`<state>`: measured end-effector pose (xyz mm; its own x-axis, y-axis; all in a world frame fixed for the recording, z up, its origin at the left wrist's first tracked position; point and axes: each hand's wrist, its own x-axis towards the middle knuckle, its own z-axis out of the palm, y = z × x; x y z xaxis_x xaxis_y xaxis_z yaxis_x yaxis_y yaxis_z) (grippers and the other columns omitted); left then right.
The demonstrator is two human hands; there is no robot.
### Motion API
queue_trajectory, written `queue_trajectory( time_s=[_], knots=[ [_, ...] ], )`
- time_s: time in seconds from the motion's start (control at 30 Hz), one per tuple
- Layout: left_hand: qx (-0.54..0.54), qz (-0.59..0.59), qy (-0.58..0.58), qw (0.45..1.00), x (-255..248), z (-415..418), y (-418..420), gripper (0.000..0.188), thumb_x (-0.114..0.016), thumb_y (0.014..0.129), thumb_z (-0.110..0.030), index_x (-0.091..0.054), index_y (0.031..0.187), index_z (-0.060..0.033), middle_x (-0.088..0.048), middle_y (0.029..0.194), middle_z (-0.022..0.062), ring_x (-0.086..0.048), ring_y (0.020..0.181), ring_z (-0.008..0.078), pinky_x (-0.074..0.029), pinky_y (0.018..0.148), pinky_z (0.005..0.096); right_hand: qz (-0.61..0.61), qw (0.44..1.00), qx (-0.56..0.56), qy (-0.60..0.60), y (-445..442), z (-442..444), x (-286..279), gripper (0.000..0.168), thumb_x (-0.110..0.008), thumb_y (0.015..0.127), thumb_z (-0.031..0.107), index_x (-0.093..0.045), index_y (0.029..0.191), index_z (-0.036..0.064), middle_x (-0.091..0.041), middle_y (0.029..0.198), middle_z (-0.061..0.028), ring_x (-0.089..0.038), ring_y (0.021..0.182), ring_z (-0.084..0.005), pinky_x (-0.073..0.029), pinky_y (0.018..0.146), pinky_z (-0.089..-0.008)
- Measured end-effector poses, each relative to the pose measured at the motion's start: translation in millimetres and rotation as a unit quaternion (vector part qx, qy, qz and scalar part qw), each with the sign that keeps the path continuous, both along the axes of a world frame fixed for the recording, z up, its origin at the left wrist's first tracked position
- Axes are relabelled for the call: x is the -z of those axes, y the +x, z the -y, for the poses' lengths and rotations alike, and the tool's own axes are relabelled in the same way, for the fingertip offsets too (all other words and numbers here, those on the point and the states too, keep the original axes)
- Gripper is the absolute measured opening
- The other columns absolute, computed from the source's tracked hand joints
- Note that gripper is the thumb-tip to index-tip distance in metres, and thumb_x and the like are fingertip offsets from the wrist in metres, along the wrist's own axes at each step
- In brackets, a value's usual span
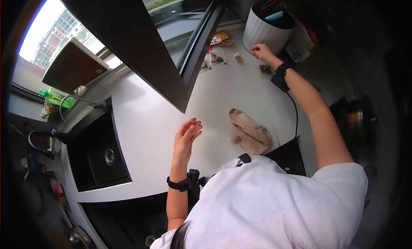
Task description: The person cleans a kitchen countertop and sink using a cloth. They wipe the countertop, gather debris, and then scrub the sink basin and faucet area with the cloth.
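Observation:
My right hand is at the front of a white ribbed container, its fingers bent; whether they hold anything small cannot be made out. Just below it lies a small clear packet of dried brown material. A garlic bulb sits to its left, beside a clear packet of dark dried pieces. Over the white countertop, my left hand is raised with loosely curved fingers and holds nothing. To its right a crumpled beige cloth rests on the counter near my body.
An open window sash juts over the counter, its corner close above my left hand. At left are a black sink, a curved faucet, a green soap bottle and a leaning board. A pot stands at right.

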<state>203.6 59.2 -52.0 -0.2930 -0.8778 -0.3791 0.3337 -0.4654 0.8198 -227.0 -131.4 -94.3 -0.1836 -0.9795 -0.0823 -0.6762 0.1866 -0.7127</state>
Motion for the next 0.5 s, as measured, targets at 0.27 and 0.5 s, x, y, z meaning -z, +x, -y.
queue_trajectory(
  time_s=[0.27,0.5],
  knots=[
    [0.071,0.005,-0.013,0.997,-5,2,-21,0.033,-0.049,0.091,-0.013,-0.047,0.119,0.0036,-0.056,0.11,0.0139,-0.057,0.101,0.02,-0.046,0.088,0.0299,-0.331,0.937,-0.108,0.012,-5,-81,-5,0.027,-0.064,0.073,0.012,-0.06,0.099,0.006,-0.061,0.1,-0.0131,-0.055,0.099,-0.0301,-0.043,0.084,-0.0389],
    [0.096,0.027,-0.069,0.993,-18,1,-26,0.036,-0.05,0.091,-0.017,-0.046,0.12,0.0029,-0.055,0.111,0.0137,-0.055,0.103,0.0195,-0.045,0.088,0.0298,-0.209,0.953,-0.138,-0.168,61,-99,-50,0.03,-0.069,0.072,0.022,-0.056,0.097,0.011,-0.058,0.093,-0.0038,-0.047,0.094,-0.0227,-0.031,0.087,-0.0352]
  ],
)
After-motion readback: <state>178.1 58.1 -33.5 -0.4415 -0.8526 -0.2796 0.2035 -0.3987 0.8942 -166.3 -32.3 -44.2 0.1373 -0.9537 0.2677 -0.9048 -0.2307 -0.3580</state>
